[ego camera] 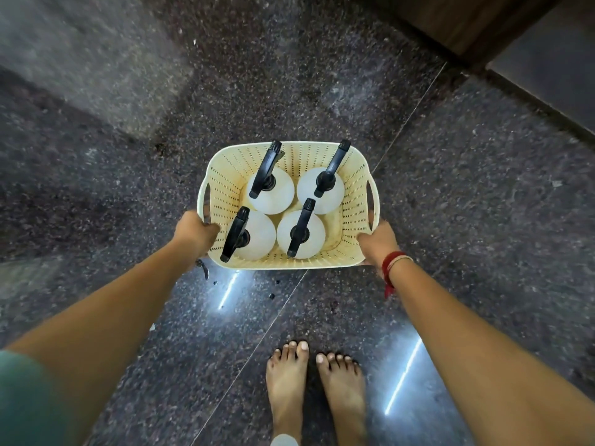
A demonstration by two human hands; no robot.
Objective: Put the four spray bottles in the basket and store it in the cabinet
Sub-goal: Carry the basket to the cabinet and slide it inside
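Both forearms reach down from the bottom corners. Left hand (197,232) grips the near left corner of the basket (355,194), fingers curled over the rim just below the left handle slot. Right hand (377,241) grasps the near right corner the same way; red and pale threads (391,263) circle that wrist. Held between the hands, the cream perforated basket hangs above the floor (450,188), which is dark speckled stone. All four bottles stand upright inside in two rows, white bodies touching, black spray heads up: far left bottle (277,191), far right bottle (328,194), near left bottle (257,236), near right bottle (310,233). Bare feet (317,384) stand on the floor nearer the camera. A wooden panel (450,20) crosses the top right corner.
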